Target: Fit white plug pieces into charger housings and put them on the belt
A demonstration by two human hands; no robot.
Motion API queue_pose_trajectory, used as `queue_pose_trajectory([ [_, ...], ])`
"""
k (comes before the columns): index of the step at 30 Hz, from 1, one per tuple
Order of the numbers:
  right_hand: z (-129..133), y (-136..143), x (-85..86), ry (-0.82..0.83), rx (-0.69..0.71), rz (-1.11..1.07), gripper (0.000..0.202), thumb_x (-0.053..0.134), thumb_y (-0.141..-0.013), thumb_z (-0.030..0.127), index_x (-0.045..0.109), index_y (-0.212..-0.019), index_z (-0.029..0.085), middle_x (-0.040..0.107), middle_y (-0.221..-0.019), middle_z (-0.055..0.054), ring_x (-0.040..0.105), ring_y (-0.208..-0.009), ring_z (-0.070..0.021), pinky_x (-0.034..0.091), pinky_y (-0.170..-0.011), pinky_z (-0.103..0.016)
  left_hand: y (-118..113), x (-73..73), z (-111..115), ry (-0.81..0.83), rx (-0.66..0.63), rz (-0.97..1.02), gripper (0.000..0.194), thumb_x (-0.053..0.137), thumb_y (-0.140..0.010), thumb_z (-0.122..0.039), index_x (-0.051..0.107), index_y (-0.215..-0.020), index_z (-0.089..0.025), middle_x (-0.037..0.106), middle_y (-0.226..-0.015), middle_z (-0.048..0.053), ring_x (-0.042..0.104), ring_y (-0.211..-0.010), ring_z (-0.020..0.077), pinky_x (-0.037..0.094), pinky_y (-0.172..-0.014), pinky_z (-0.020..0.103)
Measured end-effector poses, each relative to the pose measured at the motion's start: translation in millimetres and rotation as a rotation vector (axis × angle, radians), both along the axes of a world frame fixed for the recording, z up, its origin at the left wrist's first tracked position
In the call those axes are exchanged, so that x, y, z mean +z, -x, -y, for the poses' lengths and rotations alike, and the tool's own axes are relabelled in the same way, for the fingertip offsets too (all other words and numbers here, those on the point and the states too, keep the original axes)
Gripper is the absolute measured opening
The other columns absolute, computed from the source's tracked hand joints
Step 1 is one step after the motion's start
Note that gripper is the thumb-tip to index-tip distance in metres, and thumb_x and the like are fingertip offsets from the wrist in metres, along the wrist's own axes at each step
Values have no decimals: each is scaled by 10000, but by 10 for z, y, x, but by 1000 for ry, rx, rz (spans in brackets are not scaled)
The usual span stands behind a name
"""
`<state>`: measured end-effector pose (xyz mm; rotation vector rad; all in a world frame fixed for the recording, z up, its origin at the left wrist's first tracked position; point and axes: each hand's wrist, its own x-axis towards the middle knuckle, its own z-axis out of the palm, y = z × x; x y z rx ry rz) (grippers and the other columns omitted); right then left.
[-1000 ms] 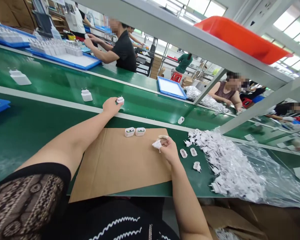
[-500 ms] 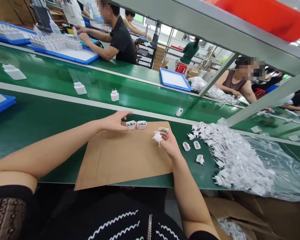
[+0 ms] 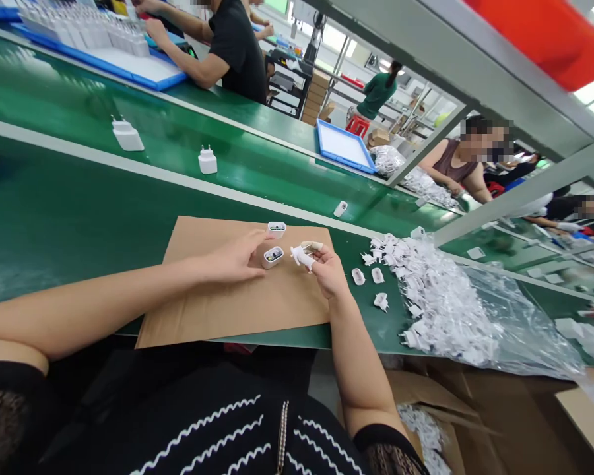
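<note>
On a brown cardboard sheet (image 3: 218,310) stand two white charger housings with open tops, circuit parts showing inside. The nearer charger housing (image 3: 273,257) lies just off the thumb of my left hand (image 3: 237,257). My left forefinger reaches close to the farther charger housing (image 3: 276,229). Thumb and fingers of this hand are apart, with nothing gripped between them. My right hand (image 3: 329,270), with white covers on some fingertips, pinches a white plug cap (image 3: 301,256) with pins, just right of the nearer housing.
Loose plug caps (image 3: 358,276) lie right of the cardboard, beside a heap of them (image 3: 440,303) on clear plastic. Finished chargers (image 3: 208,160) stand on the green belt beyond a pale rail (image 3: 129,168). A slanted metal post (image 3: 426,145) rises at right. Co-workers sit across the line.
My left hand has come nearer and to the right. One charger housing now stands closer to me than the other. The right hand has turned the plug cap, pins now pointing left.
</note>
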<state>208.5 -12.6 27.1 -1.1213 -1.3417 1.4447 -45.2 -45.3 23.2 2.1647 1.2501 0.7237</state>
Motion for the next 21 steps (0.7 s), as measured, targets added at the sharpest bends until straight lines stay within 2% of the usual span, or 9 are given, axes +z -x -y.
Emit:
queue_pose_trajectory([
  [3,-5,14,3,0,-27,41,464,872,-609,420,756,-1009,213,761,-971,-66,688,-843,-205,505,-644,-299,8,-34,-88,-30,-226,59,650,558,-920,-225,409,-1550,-289,509,-1518,125,559,-1299,267,529,-998,391],
  [5,-3,34,-4,0,-42,68,457,874,-609,408,769,-1007,210,760,-937,-62,681,-814,-196,497,-640,-298,-37,-91,-117,-26,-256,119,568,530,-941,-220,484,-1503,-281,560,-1448,122,586,-1259,255,530,-997,389],
  [8,15,69,-17,-13,-60,114,448,860,-631,405,772,-1019,199,759,-931,-67,670,-789,-184,484,-626,-288,-120,-188,-108,19,-83,199,470,687,-885,-366,617,-1331,-234,585,-1314,124,674,-936,212,576,-819,366],
  [11,68,111,18,-66,-84,203,413,826,-675,421,770,-1018,199,757,-936,-68,661,-772,-182,496,-611,-290,-137,-249,-82,96,74,269,652,867,-697,-456,631,-1254,-213,597,-1196,96,619,-692,151,556,-665,337],
  [12,93,130,47,-93,-85,253,397,812,-693,425,770,-1020,203,757,-938,-67,657,-759,-182,501,-599,-293,-128,-259,-75,124,73,294,643,865,-694,-462,637,-1241,-213,620,-1131,79,604,-667,146,539,-636,323],
  [14,147,179,123,-196,-54,386,343,764,-755,409,769,-1041,220,759,-961,-64,658,-758,-190,521,-601,-307,-108,-266,-69,181,40,328,487,799,-765,-469,681,-1157,-205,651,-929,36,575,-630,146,483,-577,290],
  [16,188,241,204,-381,29,537,278,687,-838,348,760,-1083,240,763,-1016,-61,679,-839,-209,560,-706,-344,-101,-265,-66,215,38,351,336,742,-819,-467,719,-1016,-196,608,-725,-1,533,-589,143,417,-537,270],
  [19,191,334,272,-629,168,705,266,593,-899,225,737,-1122,248,763,-1081,-60,680,-1004,-231,548,-896,-386,-121,-260,-63,204,43,403,273,740,-825,-441,731,-946,-197,564,-639,-24,481,-554,126,370,-530,262],
  [21,159,376,265,-691,210,761,288,565,-899,171,726,-1127,240,761,-1082,-61,675,-1014,-233,544,-897,-381,-136,-257,-61,179,27,426,240,734,-832,-424,729,-921,-200,561,-640,-27,472,-554,120,363,-539,262],
])
